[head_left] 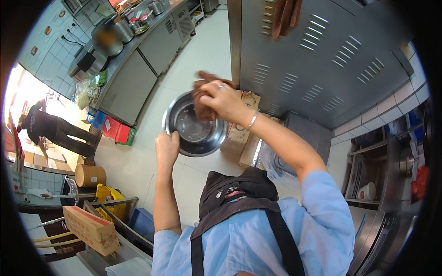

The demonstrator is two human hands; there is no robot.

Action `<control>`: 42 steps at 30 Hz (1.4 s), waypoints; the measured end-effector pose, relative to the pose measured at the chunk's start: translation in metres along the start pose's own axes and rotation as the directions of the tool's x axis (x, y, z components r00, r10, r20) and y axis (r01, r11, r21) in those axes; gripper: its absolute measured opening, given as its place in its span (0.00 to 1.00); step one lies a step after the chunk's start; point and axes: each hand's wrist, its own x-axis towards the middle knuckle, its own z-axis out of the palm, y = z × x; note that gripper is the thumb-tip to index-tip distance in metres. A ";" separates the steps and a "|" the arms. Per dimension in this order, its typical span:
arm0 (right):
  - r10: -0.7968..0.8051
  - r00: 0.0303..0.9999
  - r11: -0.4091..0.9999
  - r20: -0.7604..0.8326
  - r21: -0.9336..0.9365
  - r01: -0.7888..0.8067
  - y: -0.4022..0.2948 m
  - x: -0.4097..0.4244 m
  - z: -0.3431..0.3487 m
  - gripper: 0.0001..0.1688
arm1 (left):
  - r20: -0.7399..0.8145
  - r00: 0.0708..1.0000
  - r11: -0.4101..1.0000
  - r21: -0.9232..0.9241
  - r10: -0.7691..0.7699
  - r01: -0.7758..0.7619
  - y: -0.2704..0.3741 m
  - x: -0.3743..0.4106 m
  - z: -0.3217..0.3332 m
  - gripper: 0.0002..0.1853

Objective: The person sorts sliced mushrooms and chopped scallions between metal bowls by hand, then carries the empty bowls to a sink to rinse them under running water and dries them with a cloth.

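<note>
My left hand grips the near-left rim of a stainless steel bowl, its thumb hooked over the edge. The bowl is held in the air above the tiled floor, and its shiny inside faces up towards me. In my right hand is a bunched brown cloth, held over the bowl's far right side. Part of the cloth is blurred and hides some of the rim. Whether the cloth touches the bowl's inside, I cannot tell.
Cardboard boxes stand beyond the bowl, beside a grey metal cabinet with another brown cloth hanging on it. A steel counter runs along the left. A person bends near the bright doorway. A long carton lies at lower left.
</note>
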 end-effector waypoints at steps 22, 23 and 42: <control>0.831 0.416 0.010 0.369 0.738 -0.675 -0.025 -0.070 -0.030 0.29 | 0.248 0.962 0.436 -0.857 -0.115 0.274 -0.046 0.005 0.038 0.23; 0.826 0.499 0.227 0.262 0.656 -0.720 -0.011 -0.092 0.002 0.31 | 0.260 0.963 0.469 -0.844 -0.068 0.261 -0.035 0.005 0.048 0.24; 0.909 0.406 0.374 0.092 0.247 -0.894 -0.010 -0.115 -0.033 0.15 | 0.045 0.991 0.754 -0.644 -0.130 0.128 -0.030 -0.027 0.005 0.26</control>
